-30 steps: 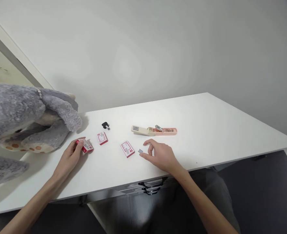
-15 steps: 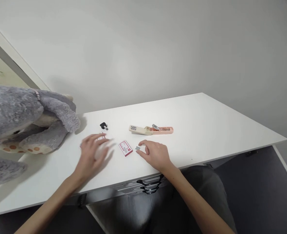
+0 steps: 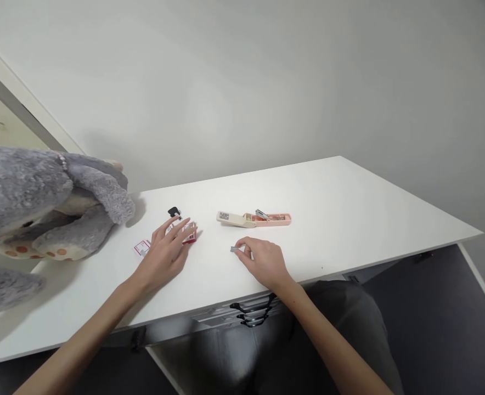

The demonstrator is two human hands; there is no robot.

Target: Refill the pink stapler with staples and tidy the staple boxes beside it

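Note:
My left hand point(image 3: 165, 257) lies over a small red-and-white staple box point(image 3: 190, 236), thumb at its near side and fingers across its top. Beside that hand, on its left, a second red-and-white box point(image 3: 141, 247) shows in part. Between thumb and index finger, my right hand point(image 3: 265, 262) pinches a short grey strip of staples point(image 3: 234, 249) just above the table. Beyond the right hand lies a stapler point(image 3: 269, 219), its cream top point(image 3: 235, 219) folded back from the pink base and its metal inner part raised.
A black object with a metal part point(image 3: 174, 212) sits behind my left hand. A large grey plush toy point(image 3: 82, 192) takes up the left end of the white table point(image 3: 333, 197). Black drawer handles point(image 3: 253, 311) show below the front edge, and a wall stands behind.
My left hand has come down onto the nearer staple box, which has shifted left and away from me. The other box is now more exposed. My right hand has barely moved, and the strip has turned slightly.

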